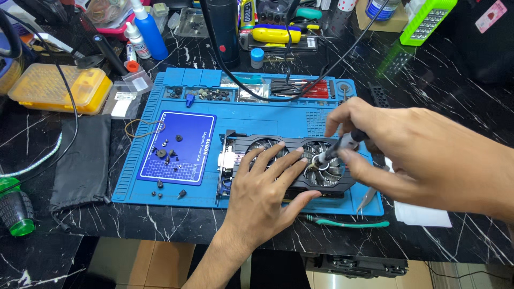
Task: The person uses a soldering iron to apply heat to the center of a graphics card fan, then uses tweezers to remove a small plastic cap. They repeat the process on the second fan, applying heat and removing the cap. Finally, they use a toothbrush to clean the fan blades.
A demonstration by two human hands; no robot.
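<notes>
A black two-fan graphics card (251, 145) lies on a blue repair mat (257, 115). My left hand (267, 184) rests flat on the card, fingers spread over the area between the two fans. My right hand (396, 144) holds a slim black and silver screwdriver (337, 150), its tip down at the hub of the right fan (326, 174).
A darker blue magnetic pad (184, 160) with several small screws lies left of the card. Tweezers (369, 198) and a teal tool (348, 222) sit at the mat's front right. A yellow case (53, 88), black pouch (83, 160), bottles and cables crowd the back and left.
</notes>
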